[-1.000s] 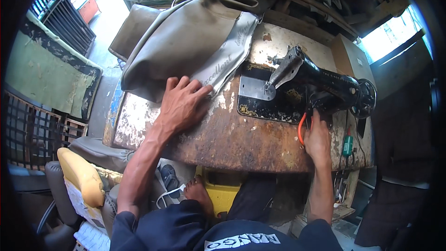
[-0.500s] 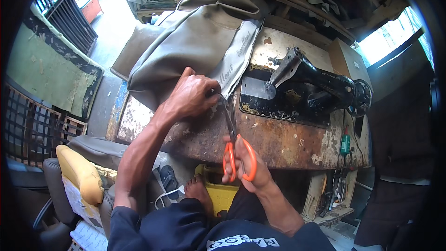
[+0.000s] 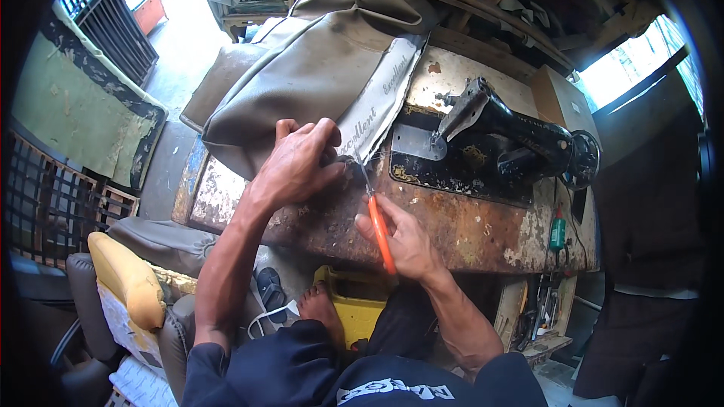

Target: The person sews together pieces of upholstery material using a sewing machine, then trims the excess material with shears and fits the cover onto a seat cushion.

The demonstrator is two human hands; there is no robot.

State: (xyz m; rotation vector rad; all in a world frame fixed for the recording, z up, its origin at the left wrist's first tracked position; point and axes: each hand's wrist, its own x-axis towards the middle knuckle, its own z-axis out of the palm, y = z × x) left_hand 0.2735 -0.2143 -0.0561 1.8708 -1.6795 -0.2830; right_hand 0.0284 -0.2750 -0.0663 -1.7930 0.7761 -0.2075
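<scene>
Cover, brown-grey leatherette (image 3: 294,68), with pale printed edge strip (image 3: 388,83): draped over the far left of a worn worktop (image 3: 445,226). Left hand (image 3: 298,162): at the cover's near end, fingers bent; whether they clamp the edge cannot be told. Scissors, orange-handled (image 3: 381,237): blades pointing away, at the strip's near corner. Right hand (image 3: 411,245): fingers closed around the scissors' handles. Sewing machine, black (image 3: 520,128): right of the strip. Bottle, green (image 3: 556,234): near the worktop's right end.
</scene>
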